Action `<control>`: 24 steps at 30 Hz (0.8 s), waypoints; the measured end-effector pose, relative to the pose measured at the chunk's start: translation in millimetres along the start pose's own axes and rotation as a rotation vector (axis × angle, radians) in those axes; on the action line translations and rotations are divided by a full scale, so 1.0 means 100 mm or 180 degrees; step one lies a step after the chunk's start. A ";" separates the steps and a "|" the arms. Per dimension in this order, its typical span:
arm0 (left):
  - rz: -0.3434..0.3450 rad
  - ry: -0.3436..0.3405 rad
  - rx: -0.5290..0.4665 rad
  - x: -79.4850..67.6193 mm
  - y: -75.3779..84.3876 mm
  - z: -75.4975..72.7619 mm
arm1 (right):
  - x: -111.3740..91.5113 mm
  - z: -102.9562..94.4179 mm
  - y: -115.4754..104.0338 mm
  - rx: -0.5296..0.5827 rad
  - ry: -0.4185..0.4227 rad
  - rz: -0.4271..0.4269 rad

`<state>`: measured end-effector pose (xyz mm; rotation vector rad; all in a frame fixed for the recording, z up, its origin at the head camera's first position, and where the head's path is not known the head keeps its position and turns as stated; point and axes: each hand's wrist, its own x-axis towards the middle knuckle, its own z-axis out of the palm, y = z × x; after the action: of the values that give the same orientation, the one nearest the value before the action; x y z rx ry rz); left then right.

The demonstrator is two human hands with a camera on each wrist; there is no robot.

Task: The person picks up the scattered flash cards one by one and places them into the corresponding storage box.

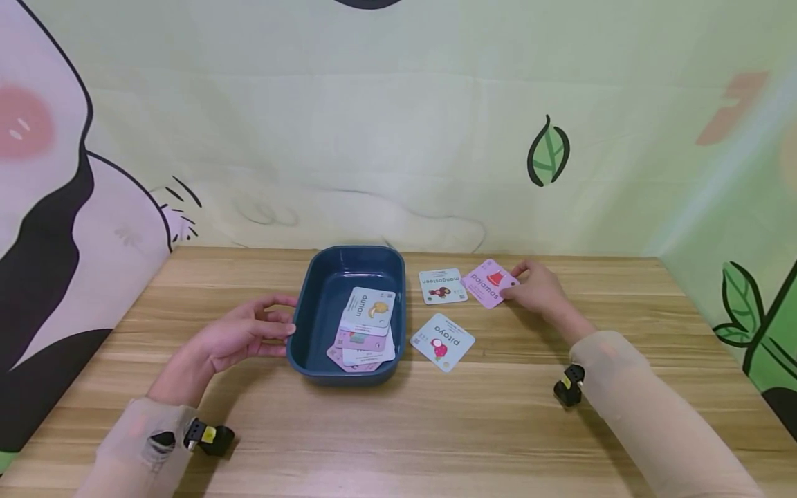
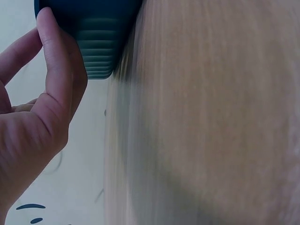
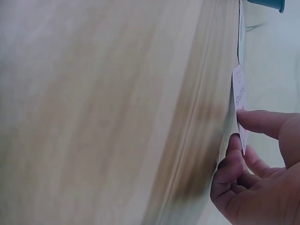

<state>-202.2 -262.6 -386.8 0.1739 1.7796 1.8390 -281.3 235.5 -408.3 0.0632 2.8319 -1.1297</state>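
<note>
A dark blue plastic bin [image 1: 400, 304] stands on the table, with several word cards piled inside; the durian card [image 1: 371, 309] lies on top. My left hand [image 1: 252, 332] rests its fingertips against the bin's left side, fingers loosely bent; the left wrist view shows the bin's ribbed outer wall [image 2: 96, 51] by the fingertips. To the right of the bin, my right hand [image 1: 537, 287] pinches the pink pajamas card [image 1: 488, 282] at its right corner, thumb on top and fingers beneath. In the right wrist view the pajamas card [image 3: 239, 89] shows nearly edge-on, tilted slightly.
Between the bin and my right hand lies the mangosteen card [image 1: 442, 286], its right edge overlapped by the pajamas card. Nearer to me is the pitaya card [image 1: 443, 342]. A printed cloth backdrop [image 1: 373, 152] rises behind the wooden table [image 1: 423, 443].
</note>
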 end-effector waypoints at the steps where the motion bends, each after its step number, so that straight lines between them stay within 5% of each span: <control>1: -0.0001 0.0000 0.0001 0.00 0.00 0.00 | 0.00 0.00 0.00 0.0066 -0.0004 0.0011; 24: -0.0004 -0.0010 -0.0026 0.00 -0.01 0.00 | -0.02 -0.10 0.06 0.1352 0.0460 0.0158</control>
<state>-202.4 -262.9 -387.5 0.1725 1.7693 1.8441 -279.6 247.4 -405.0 0.2517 2.6327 -1.7576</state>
